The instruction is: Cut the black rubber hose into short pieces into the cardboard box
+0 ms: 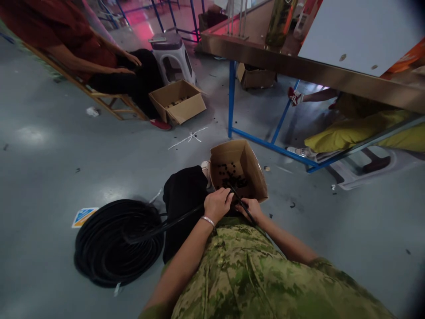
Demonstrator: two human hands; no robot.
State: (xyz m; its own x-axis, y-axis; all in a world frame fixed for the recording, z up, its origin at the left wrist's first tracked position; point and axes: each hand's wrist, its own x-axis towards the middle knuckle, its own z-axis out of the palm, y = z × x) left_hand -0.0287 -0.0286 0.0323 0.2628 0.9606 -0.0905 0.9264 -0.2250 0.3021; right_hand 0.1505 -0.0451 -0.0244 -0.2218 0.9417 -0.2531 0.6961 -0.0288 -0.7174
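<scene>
My left hand point(217, 204) is closed around a black tube point(184, 216), its thumb near the tube's front end. The tube runs back over my dark trouser leg to a large black coil point(117, 243) on the floor. Close beside, my right hand point(249, 210) is closed on a long, thin black piece point(245, 206) that slants from near my left thumb toward my lap. I cannot tell whether that piece is a tool or part of the tube. Just beyond both hands is an open cardboard box point(255, 170), with small black pieces point(232, 177) scattered on its bottom.
A table point(252, 49) with blue legs stands ahead to the right. At the left a person point(99, 57) sits on a wooden chair, a second cardboard box point(186, 108) at their feet. Behind it is a plastic stool point(171, 57). Another person's legs show under the table.
</scene>
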